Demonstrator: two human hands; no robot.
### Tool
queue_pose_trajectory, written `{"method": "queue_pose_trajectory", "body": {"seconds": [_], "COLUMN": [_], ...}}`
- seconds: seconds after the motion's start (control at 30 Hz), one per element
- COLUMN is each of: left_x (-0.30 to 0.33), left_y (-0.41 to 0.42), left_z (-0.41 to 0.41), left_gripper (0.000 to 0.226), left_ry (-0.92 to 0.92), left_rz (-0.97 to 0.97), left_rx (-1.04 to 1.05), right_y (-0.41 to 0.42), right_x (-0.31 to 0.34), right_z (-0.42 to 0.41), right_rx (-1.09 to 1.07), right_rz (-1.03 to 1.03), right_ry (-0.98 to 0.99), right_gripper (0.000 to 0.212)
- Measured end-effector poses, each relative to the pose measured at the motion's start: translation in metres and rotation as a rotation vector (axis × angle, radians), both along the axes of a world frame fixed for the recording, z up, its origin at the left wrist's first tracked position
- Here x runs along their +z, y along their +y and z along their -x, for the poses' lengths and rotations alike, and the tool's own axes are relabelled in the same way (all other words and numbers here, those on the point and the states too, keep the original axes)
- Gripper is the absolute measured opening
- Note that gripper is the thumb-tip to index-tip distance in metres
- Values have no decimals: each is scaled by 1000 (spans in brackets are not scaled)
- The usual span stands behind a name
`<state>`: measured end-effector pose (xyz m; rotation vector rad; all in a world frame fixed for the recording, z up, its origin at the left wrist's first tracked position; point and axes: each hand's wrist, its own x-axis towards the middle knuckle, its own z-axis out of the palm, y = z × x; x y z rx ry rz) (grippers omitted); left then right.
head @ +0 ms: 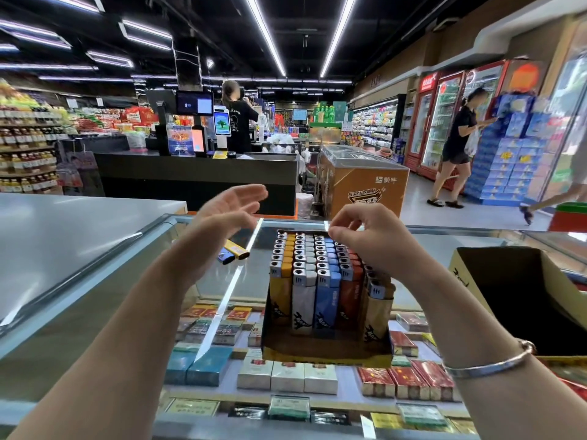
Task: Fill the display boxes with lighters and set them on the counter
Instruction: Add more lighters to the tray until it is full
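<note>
A dark display box (324, 350) stands on the glass counter (241, 281), packed with several rows of upright lighters (314, 281) in yellow, white, blue, red and tan. My right hand (368, 239) hovers over the box's far right rows, its fingers curled down with the tips at the lighters and the back edge; whether it holds one I cannot see. My left hand (225, 214) is raised to the left of the box, palm up, fingers relaxed and empty. Two loose lighters (233, 251), one blue and one yellow, lie on the glass behind my left wrist.
An open cardboard carton (514, 296) with a dark inside stands at the right on the counter. Cigarette packs (286, 376) fill the shelf under the glass. A grey countertop (63, 223) lies to the left. A checkout desk, a freezer and people are further back.
</note>
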<state>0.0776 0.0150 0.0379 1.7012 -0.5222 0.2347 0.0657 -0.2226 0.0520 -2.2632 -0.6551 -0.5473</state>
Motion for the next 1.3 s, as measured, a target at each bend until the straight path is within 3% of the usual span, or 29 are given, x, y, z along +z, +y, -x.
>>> {"method": "queue_pose_trajectory", "body": {"seconds": [0.07, 0.13, 0.2, 0.33, 0.43, 0.77, 0.9, 1.0, 1.13, 1.23, 1.3], "left_x": [-7, -21, -38, -69, -83, -73, -74, -77, -68, -61, -59], "left_y": [5, 8, 9, 11, 12, 7, -1, 4, 15, 13, 10], "left_z": [-11, -22, -33, -55, -61, -60, -64, -64, -61, -56, -55], "left_gripper": [32, 32, 37, 50, 56, 31, 28, 22, 46, 64, 55], "left_ry": [-47, -67, -76, 217, 326, 70, 69, 102, 164, 240, 261], "left_rz": [51, -90, -315, -893, -1039, -916, -961, -856, -754, -856, -957], "left_rx": [277, 539, 671, 715, 641, 855, 920, 867, 795, 804, 825], "right_y": [0, 2, 3, 4, 4, 5, 4, 4, 4, 4, 4], "right_x": [-4, -7, -7, -7, -8, -7, -7, -8, -7, -7, -7], "right_z": [-3, -4, -4, -3, -3, -3, -4, -5, -3, -3, -3], "right_rx": [-10, -23, -30, -44, -61, -60, -60, -61, -62, -68, -70], "right_rz": [-6, -6, -4, 6, 42, 49, 56, 70, 71, 76, 78], "right_ry": [33, 49, 45, 38, 24, 26, 24, 35, 37, 42, 42], "right_gripper": [15, 20, 24, 25, 21, 18, 18, 16, 21, 25, 24]}}
